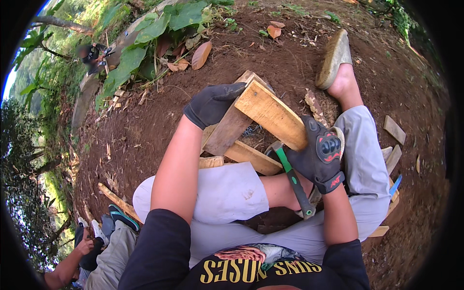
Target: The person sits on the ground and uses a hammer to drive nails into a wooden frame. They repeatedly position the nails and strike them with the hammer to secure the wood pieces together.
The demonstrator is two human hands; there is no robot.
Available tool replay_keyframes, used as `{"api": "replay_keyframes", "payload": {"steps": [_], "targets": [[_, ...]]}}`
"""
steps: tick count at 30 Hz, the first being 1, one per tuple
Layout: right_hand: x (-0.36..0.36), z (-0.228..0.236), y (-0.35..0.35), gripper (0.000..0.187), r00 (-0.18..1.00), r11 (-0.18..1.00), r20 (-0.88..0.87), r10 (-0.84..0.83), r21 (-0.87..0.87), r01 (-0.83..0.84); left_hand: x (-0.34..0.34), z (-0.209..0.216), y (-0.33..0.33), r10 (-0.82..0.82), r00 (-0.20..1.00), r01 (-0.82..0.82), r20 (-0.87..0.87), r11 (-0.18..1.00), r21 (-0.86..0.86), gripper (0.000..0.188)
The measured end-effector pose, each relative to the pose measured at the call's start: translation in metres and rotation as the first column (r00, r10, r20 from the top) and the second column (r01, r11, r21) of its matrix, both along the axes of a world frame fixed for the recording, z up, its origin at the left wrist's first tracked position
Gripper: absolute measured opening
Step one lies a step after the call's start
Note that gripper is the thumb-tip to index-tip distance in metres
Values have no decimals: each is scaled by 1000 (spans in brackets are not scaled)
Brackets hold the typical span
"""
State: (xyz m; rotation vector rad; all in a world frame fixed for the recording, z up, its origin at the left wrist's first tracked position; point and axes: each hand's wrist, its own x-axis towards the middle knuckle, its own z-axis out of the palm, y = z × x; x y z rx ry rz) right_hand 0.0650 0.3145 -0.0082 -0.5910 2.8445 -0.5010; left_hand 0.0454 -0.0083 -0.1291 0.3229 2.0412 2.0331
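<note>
A pale wooden board [271,114] slants in front of me, its upper left end lying over a darker wooden board [228,129]. My left hand [215,103], in a dark glove, is closed on the boards where their ends meet. Gloved in black with a knuckle guard, my right hand [316,153] is closed around the lower right end of the pale board. Its fingers are partly hidden. A hammer [296,186] with a green and black handle lies along my shin, right beside that hand; I cannot tell whether the hand touches it.
Another plank [251,157] lies under the boards, near a small heap of nails [250,130]. Wood offcuts [395,129] are scattered on the soil at right. A person's hand [86,244] shows at lower left; another person [94,55] is farther off. Large leaves [130,63] stand upper left.
</note>
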Motion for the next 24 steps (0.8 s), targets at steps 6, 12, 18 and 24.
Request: {"api": "replay_keyframes", "payload": {"steps": [6,12,18,24], "targets": [[-4,2,0,76,1000,1000,-7,12,-3,-12,-1,8,-3,-7,1000,2,-22,976,-220,42],[-8,7,-1,77,997,1000,77,-6,23,4,-4,9,-1,18,985,-90,-169,900,-427,55],[-8,4,-5,73,998,1000,62,-2,7,2,0,0,-1,86,982,-141,-166,924,-354,85],[-11,11,-9,69,998,1000,62,-19,22,18,-10,-17,-2,-21,923,-173,-385,870,-462,86]]}}
